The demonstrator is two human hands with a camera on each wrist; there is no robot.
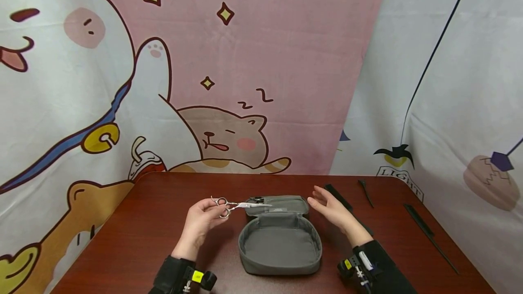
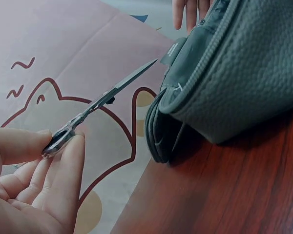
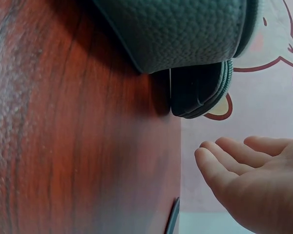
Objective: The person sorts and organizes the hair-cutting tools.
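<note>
Silver hairdressing scissors point(image 1: 241, 205) are pinched by the finger loops between the thumb and fingers of my left hand point(image 1: 200, 221). Their blades point right, over the opened lid of a grey zip case point(image 1: 279, 269). In the left wrist view the scissors point(image 2: 105, 100) slant up toward the case point(image 2: 249, 73), apart from it. The case stands with its lid folded back, and its inside shows bare in the head view. To the right of the lid, my right hand point(image 1: 333, 210) hovers with loosely extended fingers and holds nothing; the right wrist view shows its fingers point(image 3: 219, 170) apart from the case.
On the right of the brown table point(image 1: 163, 203) lie a black comb point(image 1: 338, 196), partly behind the right hand, a small dark slim tool point(image 1: 365, 193) and a long thin-tailed black comb point(image 1: 431, 237). A cartoon-printed cloth point(image 1: 286, 58) hangs behind the table.
</note>
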